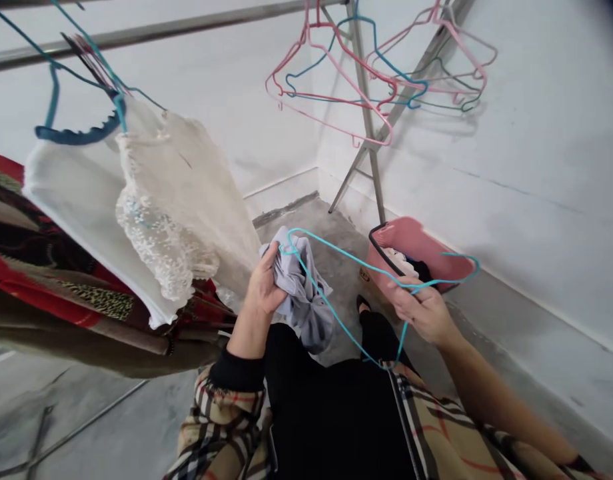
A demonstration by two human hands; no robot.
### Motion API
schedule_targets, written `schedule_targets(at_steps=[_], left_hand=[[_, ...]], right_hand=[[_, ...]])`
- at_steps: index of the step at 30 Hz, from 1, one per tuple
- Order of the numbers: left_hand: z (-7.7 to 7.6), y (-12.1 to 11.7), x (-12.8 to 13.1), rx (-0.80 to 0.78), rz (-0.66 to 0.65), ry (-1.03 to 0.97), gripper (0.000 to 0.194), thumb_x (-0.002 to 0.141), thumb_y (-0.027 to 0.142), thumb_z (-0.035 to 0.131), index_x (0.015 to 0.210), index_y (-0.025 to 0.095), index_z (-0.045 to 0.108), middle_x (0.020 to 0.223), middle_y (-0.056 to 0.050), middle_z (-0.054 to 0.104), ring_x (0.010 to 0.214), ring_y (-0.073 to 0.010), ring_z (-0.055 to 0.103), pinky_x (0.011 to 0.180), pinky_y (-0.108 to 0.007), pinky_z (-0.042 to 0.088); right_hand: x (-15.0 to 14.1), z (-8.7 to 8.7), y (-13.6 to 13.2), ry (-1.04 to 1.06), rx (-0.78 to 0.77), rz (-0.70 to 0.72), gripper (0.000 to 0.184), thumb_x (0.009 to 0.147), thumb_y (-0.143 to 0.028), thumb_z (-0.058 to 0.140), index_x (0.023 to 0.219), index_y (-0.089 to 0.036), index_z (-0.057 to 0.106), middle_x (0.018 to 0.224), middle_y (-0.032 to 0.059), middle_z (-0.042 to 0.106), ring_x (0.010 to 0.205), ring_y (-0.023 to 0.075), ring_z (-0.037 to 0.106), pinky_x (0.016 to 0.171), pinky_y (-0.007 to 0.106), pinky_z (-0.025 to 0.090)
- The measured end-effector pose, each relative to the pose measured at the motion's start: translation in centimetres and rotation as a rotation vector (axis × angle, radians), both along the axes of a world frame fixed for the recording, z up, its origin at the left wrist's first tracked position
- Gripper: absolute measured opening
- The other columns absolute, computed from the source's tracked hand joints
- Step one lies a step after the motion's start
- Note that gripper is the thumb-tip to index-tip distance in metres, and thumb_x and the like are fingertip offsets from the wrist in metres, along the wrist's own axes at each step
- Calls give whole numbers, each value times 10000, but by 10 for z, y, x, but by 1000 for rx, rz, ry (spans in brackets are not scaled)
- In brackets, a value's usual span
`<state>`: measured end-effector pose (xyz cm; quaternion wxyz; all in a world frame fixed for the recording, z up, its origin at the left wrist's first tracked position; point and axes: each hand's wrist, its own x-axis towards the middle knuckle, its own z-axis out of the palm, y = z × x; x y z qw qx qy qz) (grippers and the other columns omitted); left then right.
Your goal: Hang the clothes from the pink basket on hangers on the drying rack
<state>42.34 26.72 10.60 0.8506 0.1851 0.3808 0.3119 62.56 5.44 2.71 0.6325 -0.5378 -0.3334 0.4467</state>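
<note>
My left hand (264, 283) grips a bunched light grey garment (304, 293), which hangs down in folds below the fingers. In my right hand (424, 312) is a turquoise clothes hanger (342, 255), held near its neck with the hook pointing right. The far corner of the hanger reaches across to the top of the garment, close to my left fingers; whether it is inside the cloth I cannot tell. Behind my right hand stands a pink basket (411, 233) with a dark rim, holding some white and dark cloth.
At left, a white garment (81, 173) and a cream lace one (186, 167) hang from a metal rail (186, 25), beside a red patterned cloth (46, 293). Pink hangers (336, 127) and blue ones dangle from the rack's frame (361, 80). White walls meet behind it.
</note>
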Motion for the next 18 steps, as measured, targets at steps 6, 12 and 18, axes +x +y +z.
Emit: schedule_targets(at_steps=[6,12,18], left_hand=[[-1,1,5,-11,34,-36,385,996,304,379,872,142,705,765,-35,764,681,-138,726,853,-272,586],[4,-5,12,-12,63,40,328,984,268,407,951,143,709,826,-40,775,798,-145,739,903,-248,565],[3,-15,11,53,-92,149,264,935,337,526,1028,174,712,829,-34,776,918,-192,735,869,-268,589]], right_hand=[[21,15,-24,-55,-83,-61,422,903,-561,537,898,-160,670,483,-76,272,424,60,245,422,215,188],[19,12,-32,-380,-231,11,459,932,-545,474,929,-165,732,497,-19,441,456,99,396,454,239,311],[11,12,-17,-617,-119,-21,415,954,-478,443,891,-201,745,825,70,728,776,212,676,708,310,531]])
